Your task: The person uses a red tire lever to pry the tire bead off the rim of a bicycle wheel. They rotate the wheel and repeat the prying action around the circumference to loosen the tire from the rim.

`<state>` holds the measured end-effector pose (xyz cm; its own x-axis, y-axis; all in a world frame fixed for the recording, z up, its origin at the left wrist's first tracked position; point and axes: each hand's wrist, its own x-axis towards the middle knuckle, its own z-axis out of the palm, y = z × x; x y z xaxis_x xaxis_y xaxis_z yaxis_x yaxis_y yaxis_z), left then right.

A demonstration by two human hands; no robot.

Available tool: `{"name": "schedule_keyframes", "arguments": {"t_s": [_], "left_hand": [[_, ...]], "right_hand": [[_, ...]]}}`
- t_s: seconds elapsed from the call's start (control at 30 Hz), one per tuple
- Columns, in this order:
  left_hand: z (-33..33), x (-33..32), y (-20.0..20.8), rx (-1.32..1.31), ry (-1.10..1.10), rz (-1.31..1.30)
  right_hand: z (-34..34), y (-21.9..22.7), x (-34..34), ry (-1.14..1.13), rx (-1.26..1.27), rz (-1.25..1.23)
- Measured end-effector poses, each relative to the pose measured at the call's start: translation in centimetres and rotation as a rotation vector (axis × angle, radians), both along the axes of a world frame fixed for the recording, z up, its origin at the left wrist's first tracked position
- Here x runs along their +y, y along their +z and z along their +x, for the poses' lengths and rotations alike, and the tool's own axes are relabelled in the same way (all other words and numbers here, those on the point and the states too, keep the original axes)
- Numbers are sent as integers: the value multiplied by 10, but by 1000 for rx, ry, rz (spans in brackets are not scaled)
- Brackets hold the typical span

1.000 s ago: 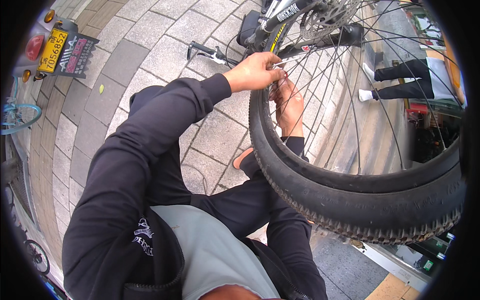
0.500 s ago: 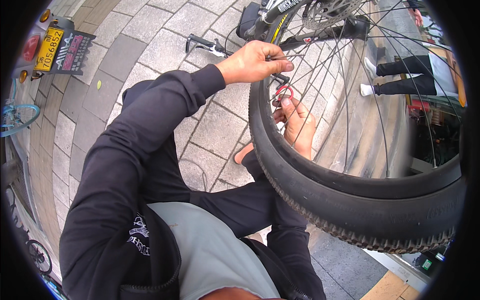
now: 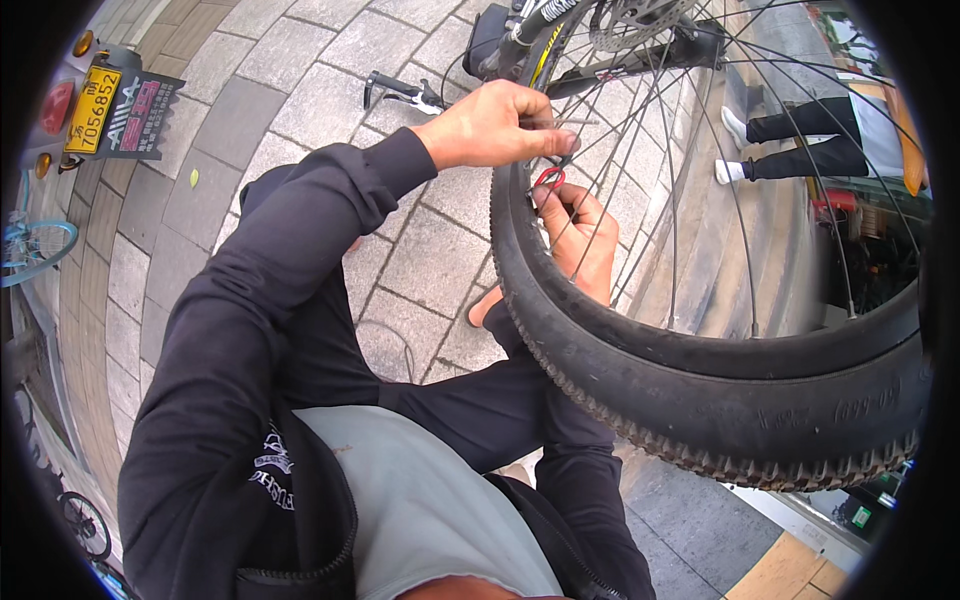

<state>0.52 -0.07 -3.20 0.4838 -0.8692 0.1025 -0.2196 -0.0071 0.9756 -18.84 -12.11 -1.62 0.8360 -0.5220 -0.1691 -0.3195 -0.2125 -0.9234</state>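
Observation:
A bicycle wheel with a knobby black tire (image 3: pixel 700 395) and thin spokes (image 3: pixel 672 230) fills the right side of the view. My left hand (image 3: pixel 490 125) reaches over the rim from the left, thumb and forefinger pinched at a spoke just inside it. Lower down, my right hand (image 3: pixel 580 238) comes up behind the rim and is closed on a small red spoke wrench (image 3: pixel 550 178). That wrench sits at the inner edge of the rim, beside a spoke end. The other fingers of the right hand are curled and partly hidden behind spokes.
A brake rotor (image 3: pixel 630 20) and the dark frame stand at the top, with a handlebar grip and lever (image 3: pixel 400 90) left of them. A person's legs (image 3: pixel 800 140) are near stone steps (image 3: pixel 730 260). A scooter's rear (image 3: pixel 105 105) is at the upper left.
The red spoke wrench has turned, and my right hand with it, its fingers now nearer the rim. My left hand stays pinched at the spoke. The whole view has shifted slightly.

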Motion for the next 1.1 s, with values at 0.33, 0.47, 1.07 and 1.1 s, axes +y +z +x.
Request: {"name": "schedule_keyframes", "arguments": {"t_s": [0.33, 0.47, 1.07, 1.1], "left_hand": [[2, 13, -1, -344, -312, -85], [-6, 9, 5, -319, -305, -53], [-38, -7, -17, -556, 233, 81], [-37, -6, -16, -549, 214, 76]], "right_hand": [[-3, -1, -14, 133, 27, 13], [-2, -2, -14, 179, 0, -21], [22, -55, -22, 8, -85, 395], [18, -51, -20, 15, -69, 394]]}}
